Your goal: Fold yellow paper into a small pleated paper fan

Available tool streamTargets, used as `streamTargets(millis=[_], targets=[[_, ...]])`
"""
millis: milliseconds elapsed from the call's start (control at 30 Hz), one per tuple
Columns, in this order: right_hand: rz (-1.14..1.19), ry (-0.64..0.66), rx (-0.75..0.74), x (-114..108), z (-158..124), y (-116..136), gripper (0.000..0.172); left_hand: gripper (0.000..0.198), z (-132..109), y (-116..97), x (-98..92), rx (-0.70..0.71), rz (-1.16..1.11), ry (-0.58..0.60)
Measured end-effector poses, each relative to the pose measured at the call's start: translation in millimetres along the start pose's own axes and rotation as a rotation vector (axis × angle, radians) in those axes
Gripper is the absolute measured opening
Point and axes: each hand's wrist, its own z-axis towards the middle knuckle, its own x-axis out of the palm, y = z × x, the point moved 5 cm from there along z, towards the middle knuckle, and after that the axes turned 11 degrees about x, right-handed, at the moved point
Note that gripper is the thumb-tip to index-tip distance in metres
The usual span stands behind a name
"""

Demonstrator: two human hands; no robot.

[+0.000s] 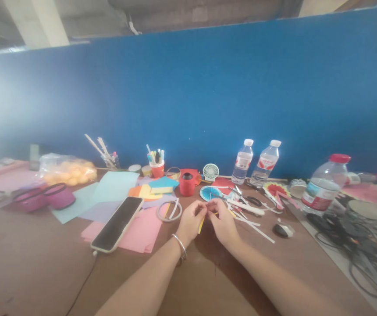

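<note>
My left hand (191, 220), with a silver bangle on its wrist, is closed in a pinch on a thin yellow strip (201, 225) that hangs below the fingers. Close against it, my right hand (222, 220) is also closed, its fingertips meeting the left ones. A bit of yellow shows by the right fingers, but what they grip is too small to tell. Just behind the hands lies a blue folded paper fan (211, 193). White paper strips (252, 224) are scattered to the right, near scissors (237, 190).
A phone (118, 224) rests on pink and blue papers (144, 232) at left. Behind stand a red tape roll (187, 184), a pen cup (157, 169) and two water bottles (242, 162). A larger bottle (323, 186), a mouse (283, 230) and black cables (349, 237) are at right.
</note>
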Motion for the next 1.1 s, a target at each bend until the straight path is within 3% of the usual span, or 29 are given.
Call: streamTargets(millis=[500,833,1100], targets=[[-0.223,-0.050,-0.098,-2.0,1.0,-2.9,0.016,0.011,0.1,4.0,-8.1,0.023,0.291,0.001],[-0.429,-0.093,-0.172,-3.8,3.8,-4.0,0.016,0.009,-0.1,-6.9,-10.6,0.114,0.443,-0.009],[-0.261,-0.018,-0.058,-2.3,12.0,-10.8,0.020,0.013,1.4,-11.6,-11.0,0.205,0.546,0.090]])
